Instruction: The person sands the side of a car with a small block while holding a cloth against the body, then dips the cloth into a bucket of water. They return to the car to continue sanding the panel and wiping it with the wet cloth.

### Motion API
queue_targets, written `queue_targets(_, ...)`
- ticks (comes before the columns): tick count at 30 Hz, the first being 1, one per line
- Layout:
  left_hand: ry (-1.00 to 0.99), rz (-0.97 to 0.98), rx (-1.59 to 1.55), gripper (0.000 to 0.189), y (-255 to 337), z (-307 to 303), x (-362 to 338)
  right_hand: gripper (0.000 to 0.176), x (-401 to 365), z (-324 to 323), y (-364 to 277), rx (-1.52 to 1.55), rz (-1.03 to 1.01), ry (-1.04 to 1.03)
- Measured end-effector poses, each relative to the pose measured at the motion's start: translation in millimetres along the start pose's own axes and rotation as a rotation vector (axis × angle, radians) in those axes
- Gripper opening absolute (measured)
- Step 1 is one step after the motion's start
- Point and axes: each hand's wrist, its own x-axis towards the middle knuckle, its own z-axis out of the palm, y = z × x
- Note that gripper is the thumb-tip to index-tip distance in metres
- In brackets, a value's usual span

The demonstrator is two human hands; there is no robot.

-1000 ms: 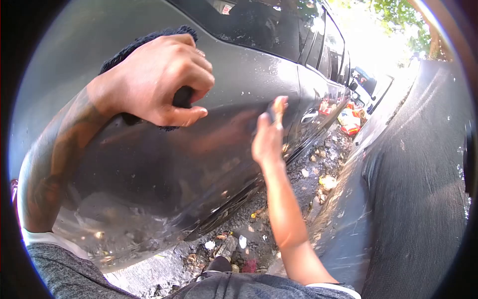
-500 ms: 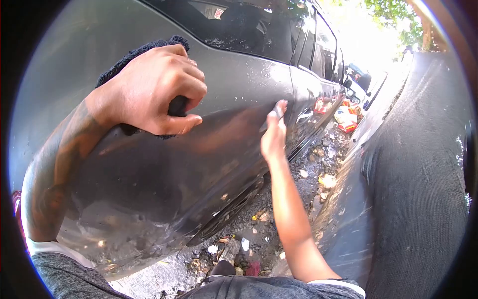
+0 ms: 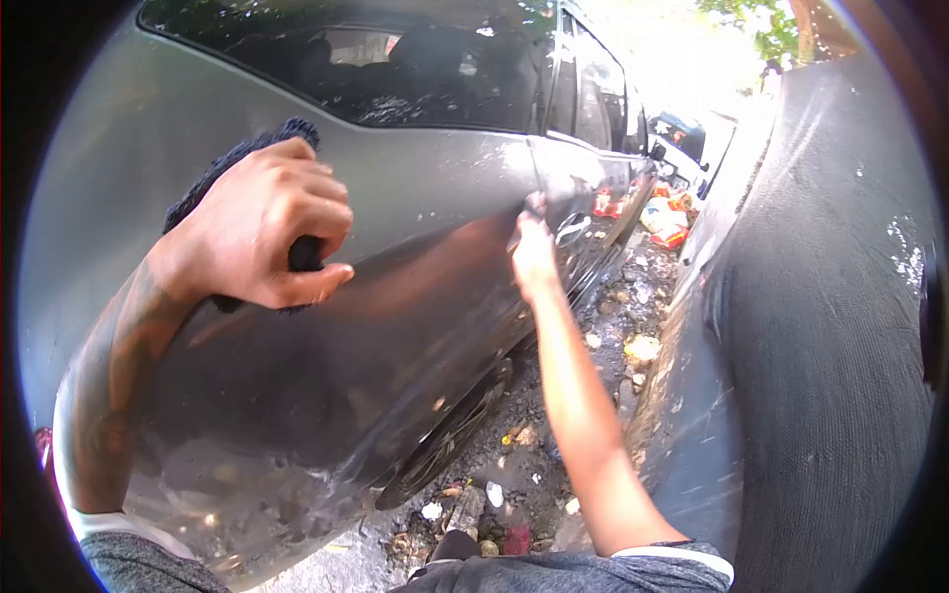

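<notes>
A dark grey car (image 3: 425, 183) fills the left and middle of the view, with water drops and reflections on its side. Against its rear panel, below the window, my left hand (image 3: 267, 222) is closed round a fluffy dark blue microfiber cloth (image 3: 232, 163). Folds of the cloth stick out above the knuckles and between thumb and fingers. My right hand (image 3: 535, 252) is stretched forward at the car's side, close to the door seam. Its fingers are partly hidden and blurred, so whether it holds anything does not show.
A dark mesh-covered surface (image 3: 830, 326) rises close on the right. Between it and the car runs a narrow strip of wet, stony ground (image 3: 618, 316) with scattered litter. Red and white bags (image 3: 667, 219) lie farther ahead, near another vehicle (image 3: 679, 136). The car's rear wheel (image 3: 450, 435) shows low down.
The view has shifted, so the car and my left hand appear farther left and lower. My left hand keeps its grip on the cloth. My right hand has moved slightly forward towards the door seam.
</notes>
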Motion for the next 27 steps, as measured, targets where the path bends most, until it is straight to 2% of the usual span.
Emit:
queue_targets(3, 0.000, -0.020, -0.019, 0.027, 3, 1, 0, 0.063, -5, 4, 5, 0.028, -0.089, -0.006)
queue_targets(5, -0.021, -0.065, -0.003, 0.026, 5, -3, 1, 0.063, 25, -19, -12, -0.028, 0.098, -0.053)
queue_targets(6, -0.022, -0.081, -0.005, 0.024, 6, -2, 1, 0.063, 23, -44, -52, 0.213, 0.415, -0.127)
queue_targets(7, -0.023, -0.068, -0.007, 0.024, 7, -3, 2, 0.063, 15, -45, -49, 0.212, 0.418, -0.114)
queue_targets(8, -0.022, -0.059, -0.011, 0.026, 7, -3, 2, 0.064, 3, -40, -46, 0.296, 0.485, -0.205)
queue_targets(10, -0.008, -0.057, 0.004, 0.027, 6, -6, 2, 0.065, -35, 1, -33, 0.227, 0.179, -0.168)
queue_targets(11, -0.010, -0.055, -0.004, 0.027, 6, -6, 2, 0.066, -59, 27, -26, 0.074, -0.177, -0.032)
queue_targets(12, -0.015, -0.054, -0.016, 0.027, 6, -5, 2, 0.066, -68, 18, -49, 0.105, -0.151, -0.037)
queue_targets(15, -0.006, -0.035, -0.018, 0.027, 4, -3, 1, 0.066, -26, 13, -44, 0.125, -0.048, 0.096)
queue_targets(17, -0.029, -0.064, -0.022, 0.026, 6, -2, 0, 0.067, -35, 31, -45, 0.169, -0.050, 0.145)
queue_targets(19, -0.041, -0.101, -0.008, 0.025, 5, -4, -1, 0.066, -88, 48, -72, 0.106, -0.332, 0.094)
queue_targets(21, -0.019, -0.065, 0.011, 0.027, 3, -1, -2, 0.066, -103, 43, -75, 0.110, -0.303, 0.008)
queue_targets(23, -0.016, -0.047, 0.006, 0.027, 3, 0, 0, 0.066, -61, 26, -57, 0.195, -0.166, 0.038)
queue_targets(25, -0.009, -0.041, -0.002, 0.027, 5, -2, -1, 0.069, -36, 17, -60, 0.115, -0.066, 0.071)
queue_targets(27, -0.041, -0.066, 0.023, 0.028, 5, -4, 0, 0.069, -71, 29, -85, 0.265, -0.121, 0.077)
